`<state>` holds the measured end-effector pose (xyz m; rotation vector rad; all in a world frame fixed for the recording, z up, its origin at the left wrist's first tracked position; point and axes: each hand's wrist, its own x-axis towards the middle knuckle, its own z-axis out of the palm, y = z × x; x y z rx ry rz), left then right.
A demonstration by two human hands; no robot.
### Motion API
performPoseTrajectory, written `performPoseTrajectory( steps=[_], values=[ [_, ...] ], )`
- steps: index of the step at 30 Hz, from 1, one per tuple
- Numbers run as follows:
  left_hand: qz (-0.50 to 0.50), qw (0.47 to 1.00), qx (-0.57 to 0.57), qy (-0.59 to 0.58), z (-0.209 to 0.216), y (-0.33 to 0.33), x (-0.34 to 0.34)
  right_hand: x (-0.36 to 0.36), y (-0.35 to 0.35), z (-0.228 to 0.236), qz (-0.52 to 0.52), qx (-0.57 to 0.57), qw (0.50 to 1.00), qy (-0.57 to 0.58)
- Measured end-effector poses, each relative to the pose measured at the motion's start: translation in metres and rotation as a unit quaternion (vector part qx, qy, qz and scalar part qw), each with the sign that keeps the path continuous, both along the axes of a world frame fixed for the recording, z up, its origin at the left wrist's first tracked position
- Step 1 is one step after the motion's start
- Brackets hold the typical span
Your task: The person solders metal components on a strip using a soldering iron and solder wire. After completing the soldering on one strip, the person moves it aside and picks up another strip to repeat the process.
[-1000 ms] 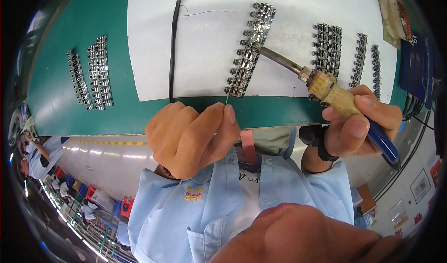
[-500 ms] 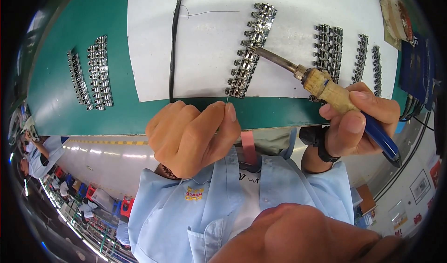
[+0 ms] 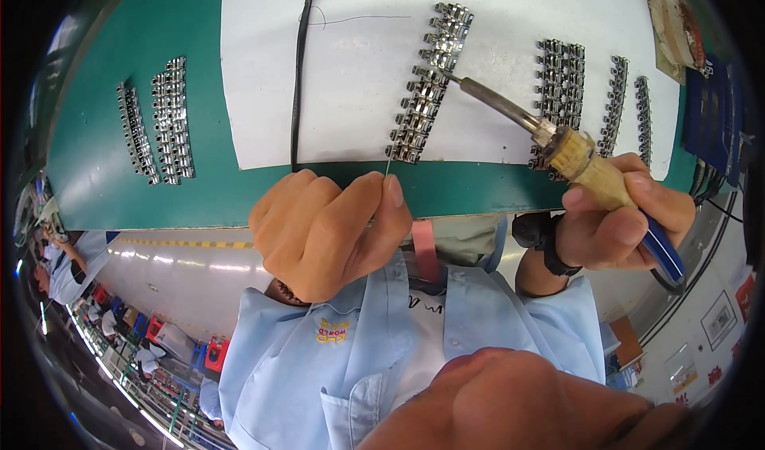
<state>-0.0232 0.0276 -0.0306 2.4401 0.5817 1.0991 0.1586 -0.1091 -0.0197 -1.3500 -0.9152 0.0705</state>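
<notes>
blue-handled soldering iron (image 3: 582, 165) in right hand (image 3: 607, 233)

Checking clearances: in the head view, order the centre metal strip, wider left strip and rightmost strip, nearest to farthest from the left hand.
1. Centre metal strip, just ahead of the left hand.
2. Wider left strip, ahead and left.
3. Rightmost strip, far right.

Embroidered in yellow and red on the chest of the shirt (image 3: 311, 362); lettered in looping black on the undershirt (image 3: 417, 358), partly covered; printed in pale characters near the top of the blue box (image 3: 705, 119); marked too small to read on the framed sheet (image 3: 719, 317).
</notes>
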Motion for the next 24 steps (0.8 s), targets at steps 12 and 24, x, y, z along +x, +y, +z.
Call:
performPoseTrajectory(
  steps=[12,24],
  values=[
    [0.0,1.0,0.001,0.015,0.003,0.0,0.002,-0.011,-0.013,0.006,0.066,-0.056,0.996,-0.018],
    [0.002,1.0,0.0,0.019,0.002,0.0,0.001,-0.021,-0.016,0.012,0.049,-0.127,0.983,0.122]
  ],
)
